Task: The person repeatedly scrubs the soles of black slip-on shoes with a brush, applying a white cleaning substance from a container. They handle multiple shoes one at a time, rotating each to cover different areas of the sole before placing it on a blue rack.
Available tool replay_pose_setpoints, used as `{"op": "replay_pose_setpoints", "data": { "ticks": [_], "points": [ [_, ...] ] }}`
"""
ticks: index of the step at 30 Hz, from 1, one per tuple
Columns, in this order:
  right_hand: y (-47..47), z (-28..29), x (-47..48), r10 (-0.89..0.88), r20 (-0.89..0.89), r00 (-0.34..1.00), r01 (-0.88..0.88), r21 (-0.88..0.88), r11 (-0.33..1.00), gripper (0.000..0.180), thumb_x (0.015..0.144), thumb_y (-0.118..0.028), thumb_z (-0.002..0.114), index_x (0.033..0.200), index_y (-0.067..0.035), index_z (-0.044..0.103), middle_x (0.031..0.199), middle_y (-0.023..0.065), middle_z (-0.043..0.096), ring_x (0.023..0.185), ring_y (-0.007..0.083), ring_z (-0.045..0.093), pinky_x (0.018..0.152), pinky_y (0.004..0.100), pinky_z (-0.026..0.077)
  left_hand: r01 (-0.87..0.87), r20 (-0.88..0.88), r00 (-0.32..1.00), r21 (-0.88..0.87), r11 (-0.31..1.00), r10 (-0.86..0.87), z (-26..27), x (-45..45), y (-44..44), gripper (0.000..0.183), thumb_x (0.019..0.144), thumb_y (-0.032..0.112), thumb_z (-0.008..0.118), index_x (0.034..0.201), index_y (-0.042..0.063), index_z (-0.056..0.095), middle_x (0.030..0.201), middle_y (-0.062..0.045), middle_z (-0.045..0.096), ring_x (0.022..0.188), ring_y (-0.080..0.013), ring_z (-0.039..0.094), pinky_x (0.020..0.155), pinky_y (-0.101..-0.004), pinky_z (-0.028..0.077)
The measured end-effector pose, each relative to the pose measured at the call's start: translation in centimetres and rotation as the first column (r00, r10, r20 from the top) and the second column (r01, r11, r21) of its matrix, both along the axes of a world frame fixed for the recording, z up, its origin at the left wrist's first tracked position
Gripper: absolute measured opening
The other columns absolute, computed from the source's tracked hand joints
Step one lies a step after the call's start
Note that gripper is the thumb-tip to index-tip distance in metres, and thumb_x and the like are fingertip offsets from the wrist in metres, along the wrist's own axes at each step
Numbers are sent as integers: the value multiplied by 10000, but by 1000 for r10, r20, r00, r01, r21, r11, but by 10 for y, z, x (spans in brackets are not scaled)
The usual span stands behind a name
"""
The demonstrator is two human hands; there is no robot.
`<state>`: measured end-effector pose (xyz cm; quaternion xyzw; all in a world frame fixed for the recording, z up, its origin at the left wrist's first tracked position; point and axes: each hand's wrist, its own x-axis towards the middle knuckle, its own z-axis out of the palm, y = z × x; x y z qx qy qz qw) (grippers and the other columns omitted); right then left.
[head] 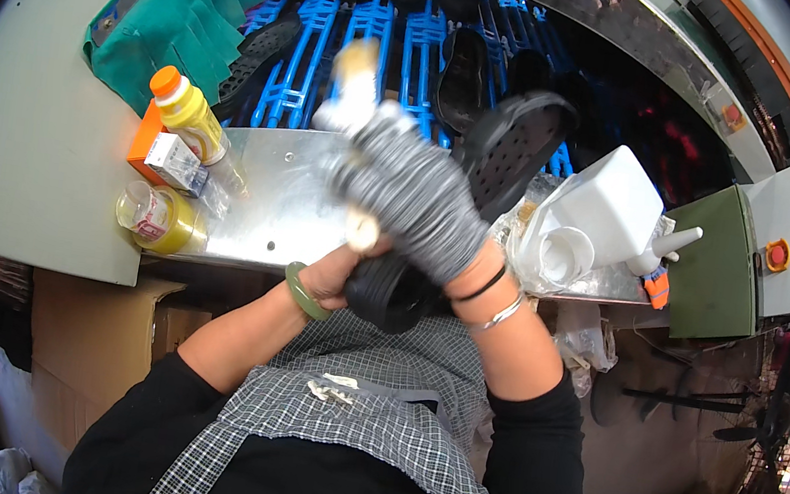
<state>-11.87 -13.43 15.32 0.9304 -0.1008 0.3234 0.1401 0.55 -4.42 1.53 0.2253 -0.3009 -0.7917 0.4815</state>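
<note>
In front of my apron, my left hand, with a green bangle at its wrist, grips a black shoe. Over it, my right hand wears a grey knit glove and is closed around a blurred white object with a yellowish end; its kind cannot be told. A black perforated clog stands tilted just beyond the gloved hand, partly hidden by it. What touches that clog is not clear. The palm side of my right hand is hidden.
Blue racks carrying black footwear lie beyond the metal ledge. On the ledge's left are an orange-capped yellow bottle, a small white box and a jar of yellow liquid. A white plastic container stands at right, beside clear plastic.
</note>
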Motion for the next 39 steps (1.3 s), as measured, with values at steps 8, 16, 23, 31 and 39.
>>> {"op": "replay_pose_setpoints", "data": {
  "ticks": [8,16,23,31,39],
  "points": [
    [74,-4,-91,-317,835,450,-704,550,449,430,998,-223,606,1366,-57,456,1264,85,542,1094,198,590,925,317,515,118,-269,959,92,989,-89,-19,20,-35,751,978,564,470,1503,34,383,1419,-205,525,1247,-315,597,966,-456,573],
    [67,24,-210,-568,710,418,136,569,811,255,989,-271,622,1191,-115,627,1196,72,631,961,221,644,815,344,553,92,-609,790,229,969,69,-37,-6,-18,1121,784,933,292,1547,113,344,1544,-204,409,1377,-447,433,1127,-638,350],
    [34,-99,-260,-813,277,513,398,762,511,195,952,-143,711,1064,15,698,957,64,721,794,123,686,733,274,571,-155,-449,845,317,936,292,-40,-1,22,1029,857,889,202,1566,150,299,1496,-208,429,1337,-460,467,1074,-719,381],
    [55,-43,-237,-859,512,9,-271,828,491,323,1019,-235,608,1104,74,641,939,129,706,734,179,704,678,291,612,-48,-662,693,354,934,286,-48,27,60,914,887,801,375,1543,165,340,1483,-218,416,1321,-555,409,855,-737,503],
    [62,-102,-190,-874,486,-5,-751,575,324,269,1018,-224,607,1146,13,594,1061,134,671,733,227,703,618,332,647,79,-502,851,413,907,155,-38,-9,50,913,885,727,448,1521,80,341,1343,-270,506,1128,-536,596,745,-622,606]
  ]
}}
